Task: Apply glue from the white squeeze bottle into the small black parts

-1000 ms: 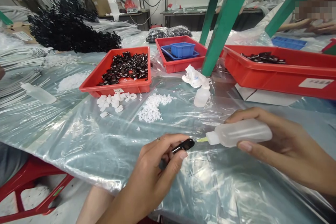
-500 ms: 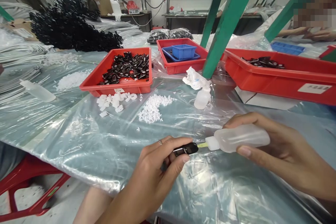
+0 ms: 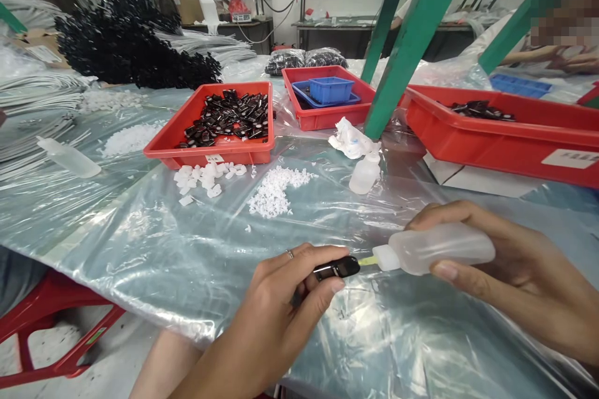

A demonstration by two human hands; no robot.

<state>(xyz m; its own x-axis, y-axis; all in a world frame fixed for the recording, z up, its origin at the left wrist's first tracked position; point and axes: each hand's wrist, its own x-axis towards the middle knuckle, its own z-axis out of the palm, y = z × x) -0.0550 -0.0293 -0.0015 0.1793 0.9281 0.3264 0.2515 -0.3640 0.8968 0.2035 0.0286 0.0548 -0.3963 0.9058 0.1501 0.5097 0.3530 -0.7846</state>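
Observation:
My left hand (image 3: 276, 318) pinches a small glossy black part (image 3: 337, 268) between thumb and fingers, low over the plastic-covered table (image 3: 140, 243). My right hand (image 3: 510, 274) grips a translucent squeeze bottle (image 3: 440, 249) lying sideways. Its yellow-green nozzle tip (image 3: 368, 260) touches the end of the black part. A ring sits on one finger of the left hand.
A red tray (image 3: 210, 153) of black parts stands behind, with piles of white pieces (image 3: 274, 190) before it. A second small bottle (image 3: 365, 173) stands by a green post (image 3: 407, 37). More red trays (image 3: 505, 137) lie right. Another person sits at far right.
Both hands shifted slightly right together. The nozzle tip, a small gap from the black part a second ago, now touches its end.

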